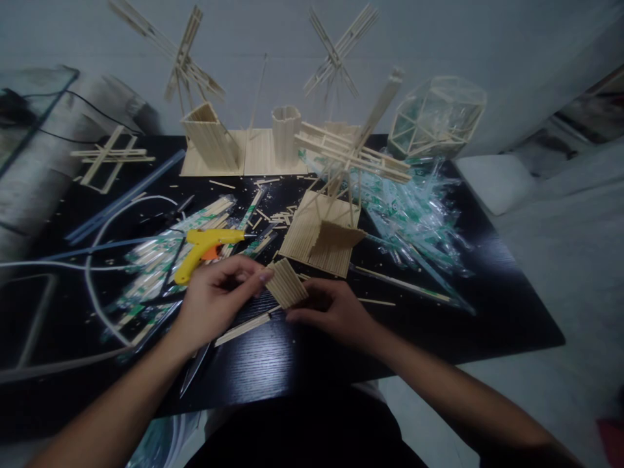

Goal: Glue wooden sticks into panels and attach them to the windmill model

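A small panel of wooden sticks, laid side by side, is held up above the front of the dark table. My left hand pinches its upper left edge between thumb and fingers. At its lower right edge, my right hand grips it, with some fingers hidden behind. Just beyond the left hand lies a yellow glue gun, its nozzle pointing right. Behind the panel stands a stick windmill model on a square stick base. Loose sticks and a knife blade lie near my left wrist.
Along the back of the black table stand a tapered stick tower, a round stick tower and more windmill blades. Plastic wrappers are heaped at right, near a faceted frame. A white cable loops at left.
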The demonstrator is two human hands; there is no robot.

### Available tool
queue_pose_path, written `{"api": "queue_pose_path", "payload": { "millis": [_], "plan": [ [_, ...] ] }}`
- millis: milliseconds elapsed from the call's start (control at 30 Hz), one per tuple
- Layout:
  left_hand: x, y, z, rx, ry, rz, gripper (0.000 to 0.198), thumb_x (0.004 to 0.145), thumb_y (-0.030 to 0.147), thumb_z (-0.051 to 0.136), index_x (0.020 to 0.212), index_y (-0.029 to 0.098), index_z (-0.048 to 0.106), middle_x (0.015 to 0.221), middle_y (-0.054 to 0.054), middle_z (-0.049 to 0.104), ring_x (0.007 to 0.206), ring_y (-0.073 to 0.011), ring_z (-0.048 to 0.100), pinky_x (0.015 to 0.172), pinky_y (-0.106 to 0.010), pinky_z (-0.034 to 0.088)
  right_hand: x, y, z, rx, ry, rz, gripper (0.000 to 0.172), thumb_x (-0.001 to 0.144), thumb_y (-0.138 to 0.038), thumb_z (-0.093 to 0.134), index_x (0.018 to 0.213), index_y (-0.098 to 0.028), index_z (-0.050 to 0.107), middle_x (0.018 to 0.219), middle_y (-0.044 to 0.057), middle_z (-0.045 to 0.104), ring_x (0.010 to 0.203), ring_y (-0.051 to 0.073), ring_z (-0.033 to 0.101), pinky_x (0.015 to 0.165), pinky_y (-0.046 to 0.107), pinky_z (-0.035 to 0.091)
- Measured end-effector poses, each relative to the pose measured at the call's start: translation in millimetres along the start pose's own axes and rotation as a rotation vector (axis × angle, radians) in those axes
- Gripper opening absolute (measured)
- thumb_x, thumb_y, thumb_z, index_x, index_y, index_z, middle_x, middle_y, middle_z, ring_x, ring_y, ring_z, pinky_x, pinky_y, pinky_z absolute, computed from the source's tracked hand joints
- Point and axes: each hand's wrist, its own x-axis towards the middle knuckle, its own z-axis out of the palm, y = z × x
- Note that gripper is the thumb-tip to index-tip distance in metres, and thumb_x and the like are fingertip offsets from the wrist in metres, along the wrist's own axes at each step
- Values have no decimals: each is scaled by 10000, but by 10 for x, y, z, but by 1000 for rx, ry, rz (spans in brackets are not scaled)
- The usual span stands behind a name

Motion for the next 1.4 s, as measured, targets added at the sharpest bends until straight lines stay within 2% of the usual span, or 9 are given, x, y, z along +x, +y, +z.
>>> {"api": "queue_pose_path", "payload": {
  "millis": [267, 567, 733, 833, 900, 967, 1133, 1267, 1400],
  "plan": [
    [-26, 4, 77, 26, -201, 77, 242, 918, 378, 704, 790, 177, 743, 707, -17, 716, 624, -120, 635, 575, -209, 478, -1, 24, 12, -137, 54, -124, 304, 756, -375, 893, 945, -174, 765, 846, 10, 736, 784, 165, 665, 744, 287, 516],
    [-32, 8, 91, 74, -239, 110, 226, 943, 377, 689, 834, 193, 758, 745, -10, 741, 660, -120, 666, 611, -204, 501, -22, 30, 12, -195, 88, -99, 252, 769, -375, 867, 887, -176, 768, 786, 5, 720, 736, 163, 644, 674, 273, 494],
    [-26, -19, 92, 59, -224, 74, 227, 922, 407, 713, 845, 207, 786, 794, -19, 760, 709, -136, 685, 650, -223, 522, -24, 7, 7, -216, 106, -103, 279, 777, -400, 858, 899, -165, 770, 799, 10, 725, 744, 162, 641, 681, 269, 495],
    [-25, -13, 65, -10, -201, 47, 285, 906, 432, 730, 1089, 223, 792, 941, -50, 791, 824, -175, 730, 748, -267, 571, -31, -16, -4, -203, 95, -111, 269, 777, -391, 858, 888, -164, 765, 797, 6, 729, 731, 156, 645, 686, 268, 494],
    [-17, 1, 19, -84, -143, 22, 409, 927, 468, 695, 1255, 226, 734, 1038, -69, 793, 871, -191, 742, 801, -301, 588, -30, -25, -14, -184, 88, -126, 242, 777, -365, 856, 882, -169, 760, 810, 7, 736, 738, 157, 654, 702, 272, 503],
    [7, 20, -55, -104, -15, 3, 402, 962, 502, 634, 1229, 217, 730, 1002, -57, 784, 813, -178, 723, 788, -309, 580, -21, -29, -24, -152, 88, -135, 231, 774, -351, 857, 880, -176, 751, 829, 10, 742, 755, 162, 667, 720, 281, 519],
    [148, 54, -374, 393, 313, -70, 270, 970, 464, 611, 954, 205, 683, 853, -15, 687, 784, -188, 636, 750, -308, 462, 9, -30, -54, -82, 141, -96, 288, 726, -380, 891, 836, -185, 708, 840, 20, 732, 799, 191, 689, 756, 316, 554],
    [258, 59, -619, 964, 245, -239, 447, 948, 616, 542, 849, 186, 613, 831, -65, 588, 763, -240, 542, 641, -298, 303, 25, -31, -75, 7, 177, -46, 366, 676, -384, 926, 880, -200, 685, 863, 18, 731, 823, 204, 701, 798, 343, 579],
    [294, 45, -691, 972, 68, -425, 642, 876, 818, 463, 789, 204, 629, 721, -59, 585, 653, -243, 522, 596, -296, 285, 40, -41, -80, 60, 185, -37, 366, 663, -396, 931, 851, -207, 680, 840, 4, 716, 804, 199, 689, 809, 344, 584]
  ]
}}
